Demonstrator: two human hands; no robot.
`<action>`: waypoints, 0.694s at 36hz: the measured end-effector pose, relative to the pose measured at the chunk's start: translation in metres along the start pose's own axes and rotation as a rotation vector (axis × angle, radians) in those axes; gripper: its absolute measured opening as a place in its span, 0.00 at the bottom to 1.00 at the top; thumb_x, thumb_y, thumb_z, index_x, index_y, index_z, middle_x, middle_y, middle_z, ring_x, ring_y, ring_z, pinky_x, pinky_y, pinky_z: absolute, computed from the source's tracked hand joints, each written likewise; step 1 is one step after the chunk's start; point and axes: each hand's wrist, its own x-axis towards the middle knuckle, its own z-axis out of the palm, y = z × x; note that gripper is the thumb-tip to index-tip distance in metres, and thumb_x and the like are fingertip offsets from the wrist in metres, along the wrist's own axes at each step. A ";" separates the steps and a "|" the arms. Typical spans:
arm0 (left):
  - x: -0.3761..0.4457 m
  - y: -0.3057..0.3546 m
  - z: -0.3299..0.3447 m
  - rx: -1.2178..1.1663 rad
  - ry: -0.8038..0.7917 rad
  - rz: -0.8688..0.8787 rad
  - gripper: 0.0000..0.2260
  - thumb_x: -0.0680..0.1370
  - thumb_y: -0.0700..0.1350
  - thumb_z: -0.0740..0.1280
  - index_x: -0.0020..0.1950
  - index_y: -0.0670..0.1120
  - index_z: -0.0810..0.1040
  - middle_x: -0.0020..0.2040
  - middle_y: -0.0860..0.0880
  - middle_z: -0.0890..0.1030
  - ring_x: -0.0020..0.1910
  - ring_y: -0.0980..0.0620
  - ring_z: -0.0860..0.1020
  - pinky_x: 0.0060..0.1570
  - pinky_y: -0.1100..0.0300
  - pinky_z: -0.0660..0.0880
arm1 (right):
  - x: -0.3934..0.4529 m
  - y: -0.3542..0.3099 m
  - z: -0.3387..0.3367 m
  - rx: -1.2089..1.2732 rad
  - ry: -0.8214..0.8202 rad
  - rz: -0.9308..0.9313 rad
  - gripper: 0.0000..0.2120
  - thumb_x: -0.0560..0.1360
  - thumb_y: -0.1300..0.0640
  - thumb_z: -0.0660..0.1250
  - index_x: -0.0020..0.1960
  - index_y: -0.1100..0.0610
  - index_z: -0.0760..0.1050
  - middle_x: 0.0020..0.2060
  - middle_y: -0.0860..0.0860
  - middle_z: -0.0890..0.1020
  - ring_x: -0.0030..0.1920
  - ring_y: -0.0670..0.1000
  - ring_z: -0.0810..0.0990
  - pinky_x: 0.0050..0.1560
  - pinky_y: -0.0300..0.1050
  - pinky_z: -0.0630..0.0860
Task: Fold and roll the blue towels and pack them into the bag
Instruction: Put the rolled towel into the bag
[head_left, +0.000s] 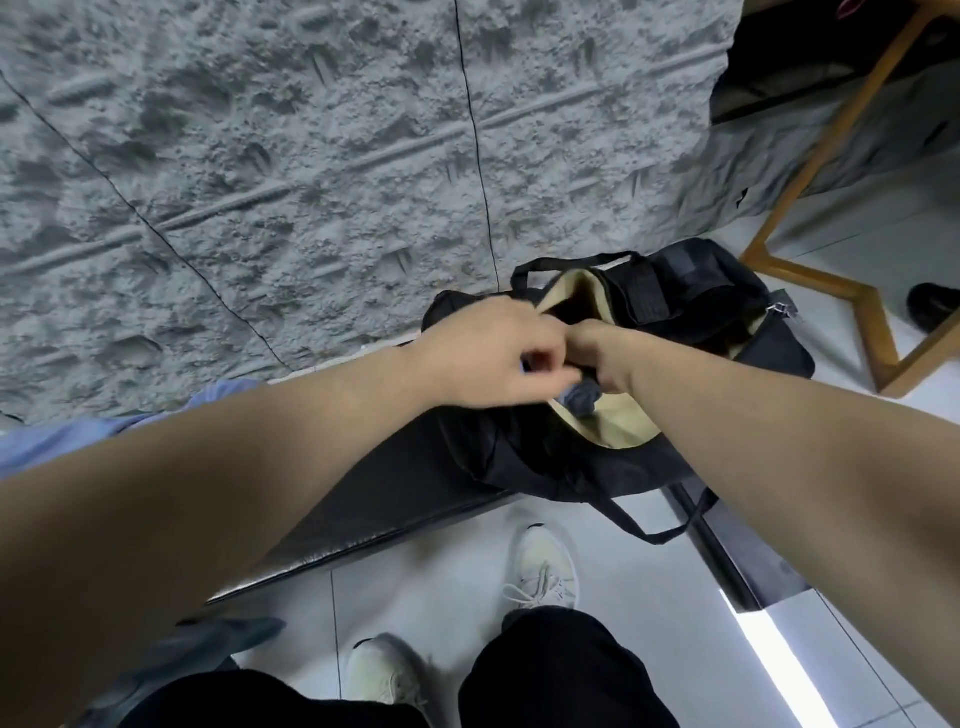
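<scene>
A black bag (691, 306) with a tan lining lies open at the right end of the grey textured bed. A rolled blue-grey towel (581, 401) pokes out at the bag's mouth, mostly hidden by my hands. My left hand (488, 353) is closed over the roll and the bag's near rim. My right hand (597, 353) reaches into the opening beside it, its fingers hidden inside. More light blue towel cloth (104, 431) lies on the bed's edge at the left, partly under my left arm.
A black bed frame (363, 509) runs along the near edge, with a bag strap (644, 530) hanging over it. A wooden frame (810, 280) stands at the right. My white shoes (545, 566) rest on the pale tiled floor below.
</scene>
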 end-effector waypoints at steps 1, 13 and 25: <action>-0.004 0.000 0.001 0.066 -0.098 0.048 0.18 0.73 0.65 0.62 0.44 0.53 0.82 0.36 0.57 0.78 0.41 0.56 0.74 0.50 0.54 0.70 | 0.002 0.001 -0.001 0.003 -0.009 -0.015 0.15 0.79 0.50 0.63 0.43 0.61 0.74 0.38 0.59 0.80 0.36 0.56 0.81 0.37 0.46 0.76; -0.021 0.001 -0.003 -0.345 -0.289 -0.026 0.08 0.77 0.51 0.70 0.51 0.50 0.85 0.49 0.60 0.81 0.51 0.61 0.80 0.56 0.56 0.76 | -0.003 -0.003 0.003 0.093 -0.118 0.094 0.11 0.78 0.51 0.65 0.41 0.57 0.78 0.29 0.52 0.82 0.25 0.51 0.80 0.29 0.40 0.75; -0.023 0.001 -0.006 -0.334 -0.291 -0.215 0.05 0.76 0.47 0.73 0.51 0.53 0.85 0.46 0.61 0.82 0.49 0.63 0.78 0.54 0.64 0.74 | -0.017 0.004 -0.002 -0.229 -0.104 0.126 0.12 0.76 0.47 0.67 0.52 0.55 0.79 0.44 0.51 0.83 0.43 0.51 0.81 0.44 0.43 0.75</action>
